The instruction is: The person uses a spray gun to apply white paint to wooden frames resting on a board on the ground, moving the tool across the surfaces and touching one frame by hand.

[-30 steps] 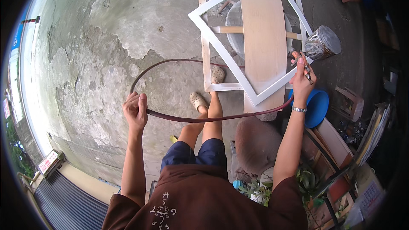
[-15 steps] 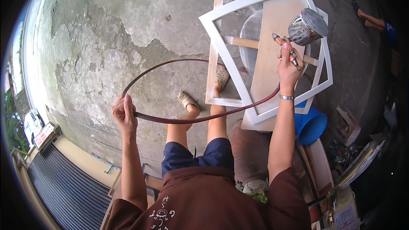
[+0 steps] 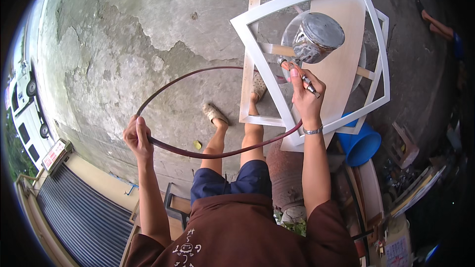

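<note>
My right hand [image 3: 309, 95] is closed around a paint spray gun [image 3: 301, 75] with a paint-smeared metal cup [image 3: 319, 37] on top. The gun is held above a white frame [image 3: 267, 64] with a curved outline, not touching it as far as I can see. A dark red hose [image 3: 232, 153] runs from near my right wrist in a wide loop. At the left, my left hand [image 3: 138, 138] grips that hose, thumb along the top. Under the white frame lie a pale wooden board [image 3: 329, 89] and a second, partly white wooden frame [image 3: 246, 84].
A round disc-like support [image 3: 292, 25] shows beneath the frames. Close by on the right stands a blue bucket [image 3: 363, 143], with clutter beyond. A dark corrugated panel [image 3: 81, 212] is at lower left. Another person's legs [image 3: 438, 24] show at far right, and white vehicles [image 3: 29, 104] at far left.
My right hand has moved left with the spray gun, bringing the cup over the middle of the frame. The left hand has shifted slightly left and down, still on the hose.
</note>
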`<state>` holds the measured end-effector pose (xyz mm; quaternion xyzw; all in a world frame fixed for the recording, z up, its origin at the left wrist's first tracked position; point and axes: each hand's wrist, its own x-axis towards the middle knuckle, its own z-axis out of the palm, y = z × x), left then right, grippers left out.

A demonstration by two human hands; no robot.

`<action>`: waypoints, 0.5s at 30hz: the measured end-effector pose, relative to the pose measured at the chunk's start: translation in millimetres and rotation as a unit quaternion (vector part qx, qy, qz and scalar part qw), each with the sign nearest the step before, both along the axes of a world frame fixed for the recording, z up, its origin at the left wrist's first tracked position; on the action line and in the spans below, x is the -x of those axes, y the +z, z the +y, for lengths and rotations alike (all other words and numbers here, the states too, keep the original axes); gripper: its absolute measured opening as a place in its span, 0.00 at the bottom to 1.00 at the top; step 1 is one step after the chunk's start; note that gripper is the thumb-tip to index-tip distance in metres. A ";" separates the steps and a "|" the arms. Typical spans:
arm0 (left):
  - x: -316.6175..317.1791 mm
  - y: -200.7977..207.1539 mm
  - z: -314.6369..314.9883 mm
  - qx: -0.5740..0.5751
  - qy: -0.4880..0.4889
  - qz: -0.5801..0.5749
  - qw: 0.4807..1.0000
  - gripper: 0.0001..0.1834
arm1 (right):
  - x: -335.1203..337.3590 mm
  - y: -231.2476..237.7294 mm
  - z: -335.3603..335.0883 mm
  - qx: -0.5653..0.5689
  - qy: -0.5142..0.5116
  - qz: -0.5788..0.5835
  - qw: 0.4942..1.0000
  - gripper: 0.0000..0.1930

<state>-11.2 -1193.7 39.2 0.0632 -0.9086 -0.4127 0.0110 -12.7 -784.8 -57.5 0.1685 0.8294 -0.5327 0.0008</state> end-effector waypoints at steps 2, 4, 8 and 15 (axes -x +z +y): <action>5.6 0.3 12.5 -0.003 -0.009 0.004 1.000 0.30 | 16.0 -9.9 13.2 -0.035 -0.012 0.049 0.998 0.16; 9.6 -0.1 19.4 0.005 -0.022 0.004 1.000 0.30 | 30.2 -20.5 30.2 -0.050 -0.027 0.041 0.998 0.16; 20.2 0.7 42.4 0.009 -0.044 0.004 0.999 0.29 | 55.7 -26.6 67.0 -0.038 -0.106 0.023 0.993 0.15; 35.2 -4.2 77.4 0.026 -0.070 -0.007 0.997 0.28 | 86.3 -41.6 131.9 -0.090 -0.142 0.021 0.986 0.16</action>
